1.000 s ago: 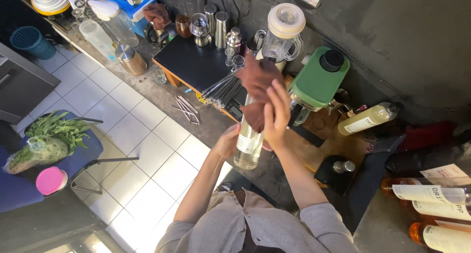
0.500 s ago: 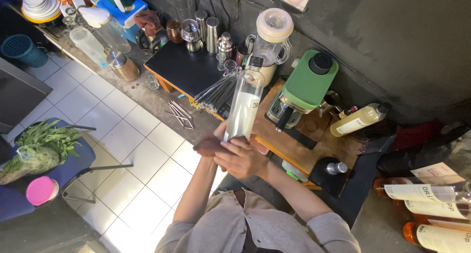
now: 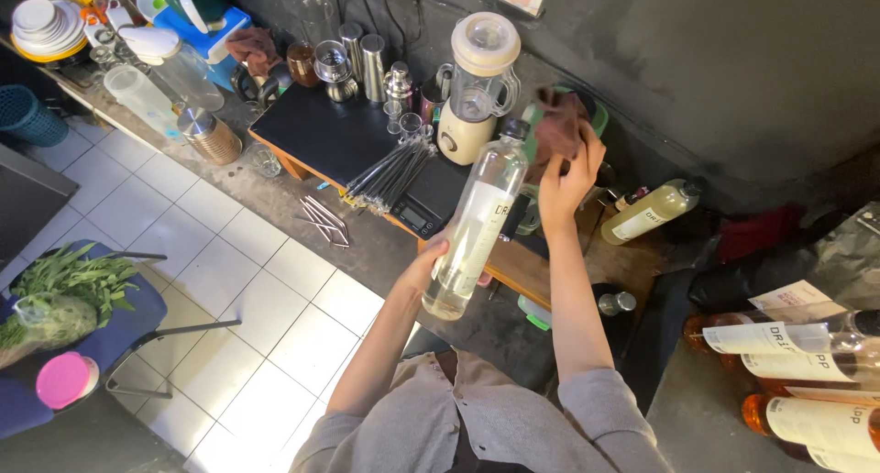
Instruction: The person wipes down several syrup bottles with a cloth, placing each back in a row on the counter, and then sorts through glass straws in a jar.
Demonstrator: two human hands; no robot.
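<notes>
The left hand (image 3: 429,264) grips the clear bottle (image 3: 477,224) low on its body; the right hand (image 3: 566,175) pinches a brown cloth (image 3: 559,125) beside its neck. Better keep the bottle steady and wipe along the glass.

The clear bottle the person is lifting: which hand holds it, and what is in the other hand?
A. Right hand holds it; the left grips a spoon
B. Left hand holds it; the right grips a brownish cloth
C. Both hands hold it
B: the left hand grips the clear bottle near its base, while the right hand clutches a brownish cloth beside the bottle's neck.
</notes>
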